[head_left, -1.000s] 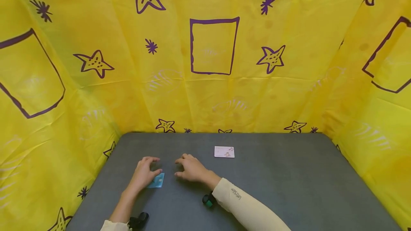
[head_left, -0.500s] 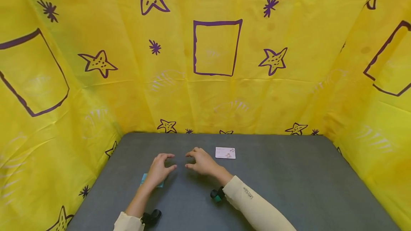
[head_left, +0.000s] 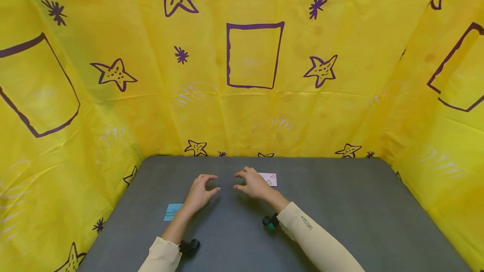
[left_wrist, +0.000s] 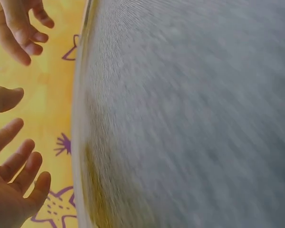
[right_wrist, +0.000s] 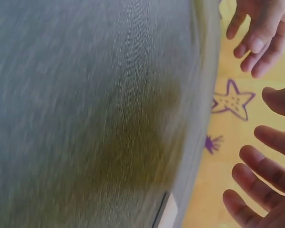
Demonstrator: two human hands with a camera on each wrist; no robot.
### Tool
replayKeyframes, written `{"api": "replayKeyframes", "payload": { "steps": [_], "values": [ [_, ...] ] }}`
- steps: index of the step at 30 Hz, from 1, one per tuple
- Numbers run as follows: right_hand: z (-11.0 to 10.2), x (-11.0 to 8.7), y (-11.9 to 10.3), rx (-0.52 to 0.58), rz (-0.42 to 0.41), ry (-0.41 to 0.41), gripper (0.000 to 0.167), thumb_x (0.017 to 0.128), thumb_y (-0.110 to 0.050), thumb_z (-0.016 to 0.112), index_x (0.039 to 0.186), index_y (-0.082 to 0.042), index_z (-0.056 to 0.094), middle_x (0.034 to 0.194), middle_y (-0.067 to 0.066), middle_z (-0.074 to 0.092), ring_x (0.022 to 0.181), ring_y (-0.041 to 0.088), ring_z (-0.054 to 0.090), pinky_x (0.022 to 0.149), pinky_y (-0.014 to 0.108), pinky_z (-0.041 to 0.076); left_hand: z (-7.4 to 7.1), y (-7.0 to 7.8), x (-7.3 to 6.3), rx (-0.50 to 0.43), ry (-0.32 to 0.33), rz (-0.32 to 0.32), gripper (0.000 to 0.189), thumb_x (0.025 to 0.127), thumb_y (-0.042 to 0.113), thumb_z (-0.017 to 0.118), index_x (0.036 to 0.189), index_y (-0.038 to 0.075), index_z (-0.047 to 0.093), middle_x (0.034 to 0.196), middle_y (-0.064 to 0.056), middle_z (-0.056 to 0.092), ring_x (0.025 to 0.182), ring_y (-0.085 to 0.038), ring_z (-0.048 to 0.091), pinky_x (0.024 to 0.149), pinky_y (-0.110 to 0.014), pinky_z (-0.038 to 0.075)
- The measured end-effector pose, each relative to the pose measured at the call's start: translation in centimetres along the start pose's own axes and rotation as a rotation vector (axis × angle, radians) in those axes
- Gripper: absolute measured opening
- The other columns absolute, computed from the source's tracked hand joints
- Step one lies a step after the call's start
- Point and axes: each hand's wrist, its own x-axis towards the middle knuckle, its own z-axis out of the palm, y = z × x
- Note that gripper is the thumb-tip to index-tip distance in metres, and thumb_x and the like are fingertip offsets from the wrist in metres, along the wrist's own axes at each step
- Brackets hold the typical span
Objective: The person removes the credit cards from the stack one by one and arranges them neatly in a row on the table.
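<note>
My left hand (head_left: 201, 193) hovers over the grey table with thumb and fingers spread apart and nothing between them. Facing it across a gap, my right hand (head_left: 255, 183) also holds nothing, its fingers relaxed and slightly bent. A blue card (head_left: 172, 212) lies on the table behind the left wrist, its right side hidden by the forearm. Just past the right hand is a pale pink card (head_left: 270, 179) with a small drawing, partly covered by that hand. In the right wrist view the edge of this pale card (right_wrist: 168, 211) shows at the bottom.
The dark grey table (head_left: 340, 213) has yellow cloth walls (head_left: 257, 112) with purple starfish drawings around its back and sides. A black wrist camera (head_left: 190, 247) sits at the left wrist, another black wrist camera (head_left: 270, 222) at the right.
Both hands have moved right and farther away across the table, staying apart. The left hand has left the blue card behind; the right hand now overlaps the pink card in the head view.
</note>
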Motion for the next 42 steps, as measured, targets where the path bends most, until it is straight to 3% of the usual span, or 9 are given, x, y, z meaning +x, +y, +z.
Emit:
{"api": "replayKeyframes", "payload": {
  "steps": [11, 23, 30, 42],
  "values": [
    [-1.9, -1.0, 3.2, 0.112, 0.090, 0.044, 0.039, 0.091, -0.023, 0.068, 0.123, -0.002, 0.064, 0.115, 0.018, 0.060, 0.105, 0.036, 0.055, 0.086, 0.047, 0.046, 2.1, 1.0, 2.0, -0.045, -0.056, 0.015, 0.039, 0.085, 0.020, 0.075, 0.120, 0.006, 0.065, 0.123, -0.015, 0.059, 0.112, -0.033, 0.053, 0.096, -0.053, 0.044],
    [-3.0, -1.4, 5.7, 0.089, 0.119, 0.158, 0.036, 0.087, -0.020, 0.071, 0.117, 0.000, 0.068, 0.109, 0.016, 0.063, 0.100, 0.031, 0.059, 0.089, 0.048, 0.048, 4.2, 2.3, 4.5, -0.102, -0.114, 0.052, 0.041, 0.085, 0.021, 0.075, 0.121, 0.005, 0.064, 0.125, -0.017, 0.058, 0.116, -0.035, 0.052, 0.100, -0.053, 0.042],
    [-3.2, -2.4, 7.5, 0.092, 0.172, 0.146, 0.038, 0.086, -0.020, 0.071, 0.117, 0.002, 0.067, 0.110, 0.018, 0.062, 0.101, 0.033, 0.059, 0.089, 0.049, 0.048, 5.7, 2.9, 5.4, -0.144, -0.150, 0.029, 0.041, 0.085, 0.021, 0.074, 0.122, 0.006, 0.064, 0.123, -0.016, 0.058, 0.113, -0.034, 0.054, 0.099, -0.053, 0.042],
    [-3.5, -3.2, 9.7, 0.031, 0.211, 0.126, 0.039, 0.083, -0.020, 0.074, 0.115, 0.002, 0.068, 0.107, 0.018, 0.063, 0.097, 0.030, 0.057, 0.088, 0.048, 0.046, 7.8, 3.9, 5.9, -0.125, -0.218, 0.078, 0.043, 0.084, 0.022, 0.075, 0.121, 0.004, 0.063, 0.121, -0.018, 0.058, 0.113, -0.033, 0.055, 0.099, -0.051, 0.043]
  ]
}}
